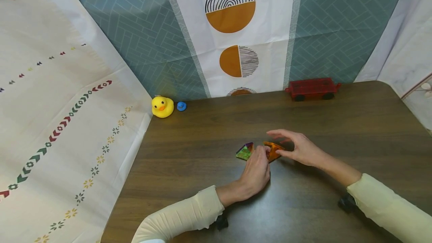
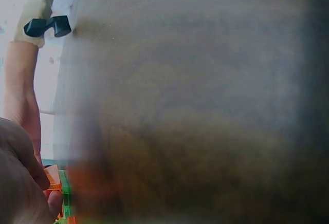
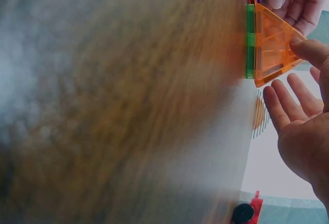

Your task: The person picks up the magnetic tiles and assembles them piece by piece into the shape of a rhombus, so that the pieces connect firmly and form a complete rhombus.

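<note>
On the wooden table, an orange translucent triangular magnetic tile (image 1: 275,150) stands on edge, leaning, beside a green magnetic tile (image 3: 250,41) that lies flat at its base. The left hand (image 1: 258,170) has curled fingers at the orange pieces and pinches one; its fingertips are partly hidden behind the hand in the head view. The right hand (image 1: 303,149) touches the tip of the orange triangle with its thumb, its other fingers spread and apart from the tile. Left of the left hand sits a small build with a green triangle (image 1: 243,153) and a purple piece (image 1: 249,145).
A yellow rubber duck (image 1: 162,107) and a small blue duck (image 1: 181,106) stand at the table's back left corner. A red wheeled car base (image 1: 312,89) is at the back right edge. A patterned cloth (image 1: 229,48) hangs behind the table.
</note>
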Available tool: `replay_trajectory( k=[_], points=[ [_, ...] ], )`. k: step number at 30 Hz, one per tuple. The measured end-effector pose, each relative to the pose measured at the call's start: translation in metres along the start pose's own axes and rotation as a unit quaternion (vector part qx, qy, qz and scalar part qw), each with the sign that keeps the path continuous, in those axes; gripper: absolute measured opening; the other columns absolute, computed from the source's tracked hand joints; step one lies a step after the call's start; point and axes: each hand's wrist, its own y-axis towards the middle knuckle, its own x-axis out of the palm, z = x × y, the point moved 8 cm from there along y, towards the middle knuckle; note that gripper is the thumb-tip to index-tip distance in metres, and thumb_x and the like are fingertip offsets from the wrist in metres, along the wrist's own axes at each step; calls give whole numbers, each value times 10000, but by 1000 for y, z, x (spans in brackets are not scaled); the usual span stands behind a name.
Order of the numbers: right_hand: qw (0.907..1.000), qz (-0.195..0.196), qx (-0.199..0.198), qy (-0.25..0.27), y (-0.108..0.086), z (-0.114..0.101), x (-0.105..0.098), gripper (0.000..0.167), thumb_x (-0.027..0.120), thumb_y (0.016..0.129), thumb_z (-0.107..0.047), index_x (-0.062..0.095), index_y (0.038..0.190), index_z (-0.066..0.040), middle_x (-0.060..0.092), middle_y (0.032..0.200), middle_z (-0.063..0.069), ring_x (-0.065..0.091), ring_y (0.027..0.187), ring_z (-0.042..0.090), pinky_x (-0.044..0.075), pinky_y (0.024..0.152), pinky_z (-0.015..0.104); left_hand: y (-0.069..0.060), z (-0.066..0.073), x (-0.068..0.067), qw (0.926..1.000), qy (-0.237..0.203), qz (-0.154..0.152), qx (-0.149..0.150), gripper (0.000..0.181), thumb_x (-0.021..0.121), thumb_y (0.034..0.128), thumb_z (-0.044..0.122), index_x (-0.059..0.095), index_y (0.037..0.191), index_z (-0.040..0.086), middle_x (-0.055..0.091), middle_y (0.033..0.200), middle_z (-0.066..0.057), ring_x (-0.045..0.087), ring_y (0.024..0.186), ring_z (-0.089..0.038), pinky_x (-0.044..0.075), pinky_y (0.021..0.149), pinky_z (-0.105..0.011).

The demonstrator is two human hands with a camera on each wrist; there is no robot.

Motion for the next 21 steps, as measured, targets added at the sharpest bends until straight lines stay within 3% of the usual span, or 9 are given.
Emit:
replay_trajectory(
  k=[5, 9, 13, 21],
  points=[
    [9988, -357, -11, 329, 1, 2, 7, 595, 778, 950, 21, 585, 1506, -72, 596, 1521, 103, 588, 1346, 369, 504, 1032, 625, 0, 0, 0, 10000, 16, -51, -35, 408, 692, 897, -84, 575, 1280, -1, 629, 1164, -94, 644, 1089, -202, 560, 930, -277],
    [9972, -621, 139, 390, 2, 6, 11, 566, 742, 979, 18, 580, 1517, -50, 585, 1536, 110, 559, 1384, 345, 475, 1074, 589, 0, 0, 0, 9999, 31, -111, -64, 412, 705, 899, -77, 575, 1284, -3, 629, 1167, -98, 645, 1088, -205, 566, 922, -280],
    [9954, -833, 341, 319, 1, 8, 14, 551, 722, 1003, -16, 567, 1532, -42, 588, 1526, 129, 589, 1353, 316, 495, 1070, 527, 0, 1, -1, 9998, 21, -182, -121, 419, 713, 904, -67, 575, 1294, -3, 633, 1170, -99, 648, 1093, -205, 568, 925, -284],
    [9944, -976, 332, 230, 0, 7, 14, 488, 678, 1043, -68, 568, 1512, 10, 625, 1454, 201, 664, 1204, 210, 573, 963, 324, 0, 1, 0, 9992, 36, -348, -173, 387, 680, 960, -30, 568, 1330, -6, 631, 1200, -94, 648, 1121, -192, 561, 953, -276]
  ],
)
